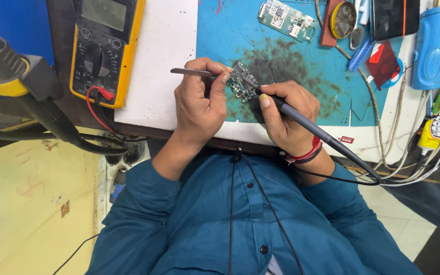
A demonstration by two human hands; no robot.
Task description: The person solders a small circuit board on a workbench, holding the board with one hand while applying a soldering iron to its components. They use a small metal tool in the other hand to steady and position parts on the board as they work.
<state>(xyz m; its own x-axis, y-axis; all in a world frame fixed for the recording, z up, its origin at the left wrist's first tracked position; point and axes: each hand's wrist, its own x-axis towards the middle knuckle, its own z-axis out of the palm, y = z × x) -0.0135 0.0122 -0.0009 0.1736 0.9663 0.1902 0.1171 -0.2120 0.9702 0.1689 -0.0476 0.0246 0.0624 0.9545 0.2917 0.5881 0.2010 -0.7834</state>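
Observation:
My left hand [198, 109] pinches metal tweezers [189, 72], whose handle end sticks out to the left, and its fingers rest against a small dark circuit board [240, 85]. The board lies on a blue work mat [306, 71] with a dark scorched patch. My right hand [286, 114] grips a black soldering iron [309, 125] like a pen. The iron's tip touches the top of the board, just right of the left fingertips. The iron's cable runs off to the lower right.
A yellow multimeter [105, 48] with a red plug lies at the upper left. A black and yellow tool [11, 76] hangs at the far left. A second circuit board [287, 19], a round tin [343, 19], a blue device [430, 46] and a glue tube [436, 127] crowd the right.

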